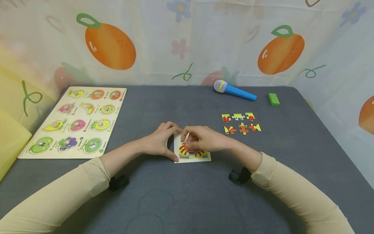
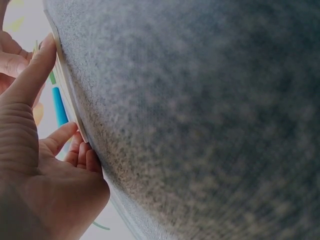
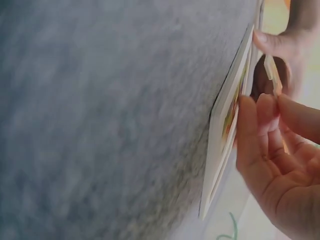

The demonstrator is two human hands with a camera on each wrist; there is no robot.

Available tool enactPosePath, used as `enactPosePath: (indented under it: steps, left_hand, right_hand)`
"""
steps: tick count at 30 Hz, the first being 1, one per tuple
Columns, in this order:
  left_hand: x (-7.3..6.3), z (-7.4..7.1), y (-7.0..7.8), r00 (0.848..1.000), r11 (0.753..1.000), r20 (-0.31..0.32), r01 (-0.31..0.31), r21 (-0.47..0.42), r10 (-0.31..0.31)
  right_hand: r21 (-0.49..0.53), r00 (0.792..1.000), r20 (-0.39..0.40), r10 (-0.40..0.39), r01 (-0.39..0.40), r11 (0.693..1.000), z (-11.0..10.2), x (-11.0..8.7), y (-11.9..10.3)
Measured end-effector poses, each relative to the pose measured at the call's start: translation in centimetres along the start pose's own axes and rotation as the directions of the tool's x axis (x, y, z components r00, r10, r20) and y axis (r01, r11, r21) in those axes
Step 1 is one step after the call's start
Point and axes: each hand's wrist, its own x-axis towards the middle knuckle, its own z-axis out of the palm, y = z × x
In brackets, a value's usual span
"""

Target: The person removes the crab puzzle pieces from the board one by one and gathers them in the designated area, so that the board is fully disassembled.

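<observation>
A small white puzzle board (image 1: 193, 161) lies on the table between the hands, with red, yellow and green sun-picture pieces (image 1: 201, 155) set in its near part. My left hand (image 1: 159, 140) holds the board by its left side, thumb at the near corner and fingers towards the far end, as the left wrist view also shows along the board's edge (image 2: 71, 100). Over the board, my right hand (image 1: 204, 139) pinches a thin puzzle piece (image 3: 272, 75) between thumb and index finger, tilted up off the surface. Another fingertip of that hand reaches down to the board.
Several loose puzzle pieces (image 1: 243, 129) lie in two rows to the right. Behind them are a blue toy microphone (image 1: 238, 92) and a green block (image 1: 273, 99). A large fruit peg board (image 1: 58, 157) lies at the left, and a printed curtain (image 1: 157, 42) hangs behind the table.
</observation>
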Motion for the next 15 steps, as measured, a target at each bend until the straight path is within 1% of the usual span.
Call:
enactPosePath:
  steps: [6,15]
  left_hand:
    - [0.1,0.2,0.0,1.000,1.000,-0.006,0.003,0.012,-0.002]
    - [0.0,0.1,0.1,1.000,1.000,-0.018,0.007,0.016,-0.007]
  right_hand:
    - [0.028,1.000,0.000,0.010,-0.010,1.000,-0.8,-0.7,0.4]
    - [0.087,0.997,-0.014,0.073,-0.071,0.994,-3.1,-1.8,1.3]
